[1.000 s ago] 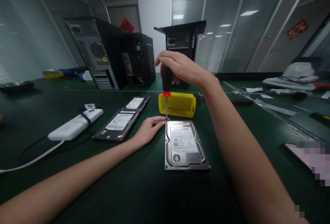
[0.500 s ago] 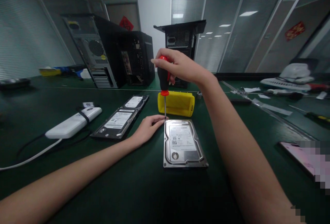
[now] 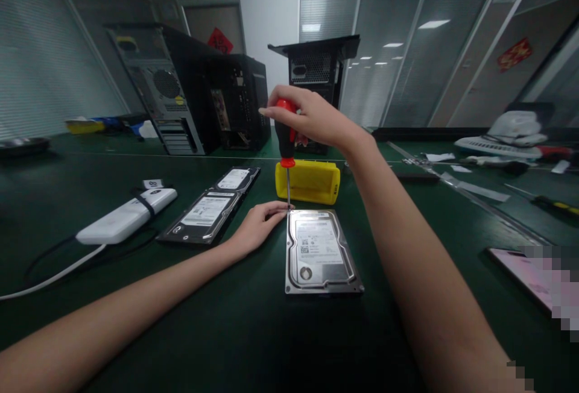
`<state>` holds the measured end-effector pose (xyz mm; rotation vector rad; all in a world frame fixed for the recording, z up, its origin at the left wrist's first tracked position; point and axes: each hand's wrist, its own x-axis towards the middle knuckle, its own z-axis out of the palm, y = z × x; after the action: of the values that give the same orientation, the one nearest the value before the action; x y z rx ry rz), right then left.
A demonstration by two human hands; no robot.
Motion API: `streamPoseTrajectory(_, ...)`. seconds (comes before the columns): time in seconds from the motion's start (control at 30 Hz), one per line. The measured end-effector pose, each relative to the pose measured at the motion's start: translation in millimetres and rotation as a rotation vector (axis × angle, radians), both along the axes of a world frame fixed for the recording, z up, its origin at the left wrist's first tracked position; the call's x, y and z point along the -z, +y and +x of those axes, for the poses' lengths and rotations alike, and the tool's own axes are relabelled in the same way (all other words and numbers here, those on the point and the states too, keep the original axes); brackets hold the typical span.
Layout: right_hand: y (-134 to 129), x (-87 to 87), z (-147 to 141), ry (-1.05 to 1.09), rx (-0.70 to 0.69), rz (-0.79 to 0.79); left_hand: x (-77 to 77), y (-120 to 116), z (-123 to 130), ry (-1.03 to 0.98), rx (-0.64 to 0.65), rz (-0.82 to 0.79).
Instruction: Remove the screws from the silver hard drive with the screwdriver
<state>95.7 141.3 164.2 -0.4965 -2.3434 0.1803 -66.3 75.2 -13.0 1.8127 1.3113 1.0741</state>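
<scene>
Clasping screwdriver [image 3: 284, 143] in right hand [image 3: 308, 110] at 11-o'clock corner of hard disk drive [image 3: 318, 245], flat at 5 o'clock in view. Resting left hand [image 3: 259, 223] beside same corner; cannot tell if pinching. Probably dense, rigid, slick; best held by 3- and 9-o'clock edges.

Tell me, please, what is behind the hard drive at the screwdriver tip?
Behind the hard drive is a yellow bin; farther back stands a black computer case. The right hand covers the case's middle, which cannot be seen.
</scene>
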Motion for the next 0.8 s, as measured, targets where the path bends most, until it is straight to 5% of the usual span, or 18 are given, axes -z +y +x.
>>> streamPoseTrajectory(0.1,-2.1,-2.0,-0.3,0.013,-0.024,0.04,-0.5,-0.4,0.6,0.005,-0.005,0.0)
streamPoseTrajectory(0.37,-6.3,-4.2,2.4,-0.039,-0.057,-0.175,-6.9,-2.5,1.3,0.062,0.012,-0.044)
streamPoseTrajectory(0.8,1.4,-2.3,0.6,-0.052,0.045,0.165,-7.3,-4.5,0.9,0.064,0.029,-0.023)
